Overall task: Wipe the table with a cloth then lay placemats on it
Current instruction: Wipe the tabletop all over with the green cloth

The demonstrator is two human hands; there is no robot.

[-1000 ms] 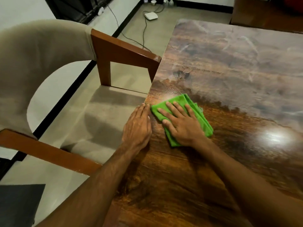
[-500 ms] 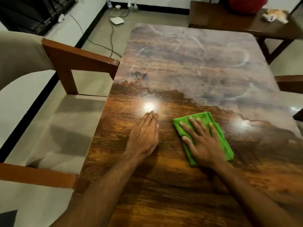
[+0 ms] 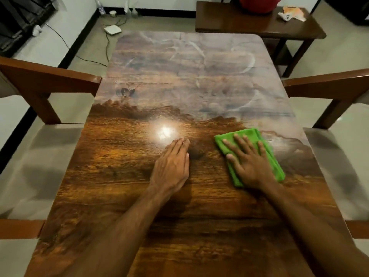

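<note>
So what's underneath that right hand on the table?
A folded green cloth, pressed flat onto the wooden table by the right hand, fingers spread. Its edges show around the hand. Its middle under the palm, and the tabletop beneath it, are covered.

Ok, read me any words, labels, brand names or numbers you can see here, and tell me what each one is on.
No text can be read.
The table and the green cloth bear no print.
The small white box beyond the table and the crumpled wrapper on the side table are too small and blurred to show any lettering.
</note>
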